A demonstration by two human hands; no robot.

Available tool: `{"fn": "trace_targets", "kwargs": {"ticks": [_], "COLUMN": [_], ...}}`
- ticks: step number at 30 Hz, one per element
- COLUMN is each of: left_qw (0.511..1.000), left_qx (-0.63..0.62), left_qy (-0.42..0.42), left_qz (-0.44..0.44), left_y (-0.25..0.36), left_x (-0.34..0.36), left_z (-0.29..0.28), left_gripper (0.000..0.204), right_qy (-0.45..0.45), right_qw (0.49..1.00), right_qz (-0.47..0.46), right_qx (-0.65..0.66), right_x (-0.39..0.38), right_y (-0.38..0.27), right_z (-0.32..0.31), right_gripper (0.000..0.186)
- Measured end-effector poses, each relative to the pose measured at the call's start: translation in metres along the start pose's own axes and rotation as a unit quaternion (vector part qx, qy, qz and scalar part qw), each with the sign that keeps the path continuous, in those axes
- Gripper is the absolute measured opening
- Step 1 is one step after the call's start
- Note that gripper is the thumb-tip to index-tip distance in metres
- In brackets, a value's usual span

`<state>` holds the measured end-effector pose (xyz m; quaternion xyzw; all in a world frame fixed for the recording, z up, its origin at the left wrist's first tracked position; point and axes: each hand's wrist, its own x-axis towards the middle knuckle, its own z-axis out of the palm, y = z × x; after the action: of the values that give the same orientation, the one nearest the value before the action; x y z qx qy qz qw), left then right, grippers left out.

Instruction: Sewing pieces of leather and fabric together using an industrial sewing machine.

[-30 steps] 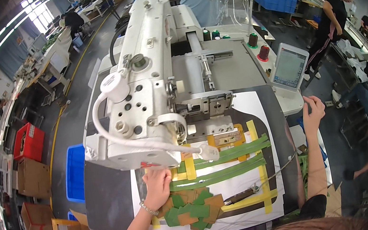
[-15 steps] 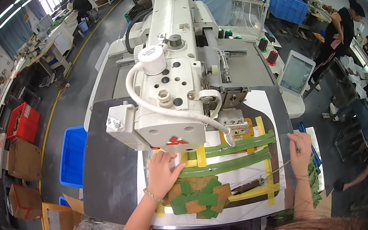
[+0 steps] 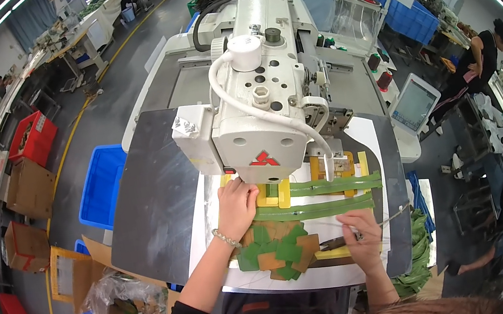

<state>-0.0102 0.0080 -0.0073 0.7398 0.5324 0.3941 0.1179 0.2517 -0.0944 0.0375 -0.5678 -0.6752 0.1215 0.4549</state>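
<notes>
My left hand [image 3: 238, 209] rests with curled fingers at the left side of a yellow clamp frame [image 3: 284, 194], beneath the head of a white sewing machine [image 3: 255, 137]. Its fingertips are hidden, so what they grip is unclear. Two green straps [image 3: 312, 209] run rightward from there over white paper. My right hand [image 3: 363, 241] hovers over dark-handled thread snips [image 3: 331, 245], fingers bent and apart; it covers part of the tool, and a thin cord passes beside it. Between my hands lies a pile of green and tan fabric patches [image 3: 279, 248].
A screen panel [image 3: 414, 103] stands right of the machine, near thread cones [image 3: 385, 80]. Green material [image 3: 414, 249] hangs at the table's right edge. On the left are a blue bin [image 3: 101, 184] and a plastic-lined carton [image 3: 121, 309]. Other people are at the right.
My right hand has moved left from the table's right side to the snips. My left hand stays by the yellow frame, its fingers more curled. The whole view has shifted slightly.
</notes>
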Motion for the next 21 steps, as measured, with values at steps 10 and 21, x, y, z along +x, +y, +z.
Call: {"fn": "trace_targets", "kwargs": {"ticks": [10,21], "left_qw": [0.956,0.937], "left_qx": [0.027,0.005], "left_qy": [-0.089,-0.172], "left_qz": [0.277,0.305], "left_y": [-0.020,-0.034], "left_x": [0.007,0.020], "left_z": [0.006,0.000], "left_gripper": [0.017,0.026], "right_qy": [-0.107,-0.075], "right_qw": [0.990,0.992], "right_qz": [-0.075,-0.068], "right_qx": [0.058,0.079], "right_x": [0.010,0.005], "right_y": [-0.024,-0.014], "right_z": [0.027,0.038], "right_gripper": [0.026,0.028]}}
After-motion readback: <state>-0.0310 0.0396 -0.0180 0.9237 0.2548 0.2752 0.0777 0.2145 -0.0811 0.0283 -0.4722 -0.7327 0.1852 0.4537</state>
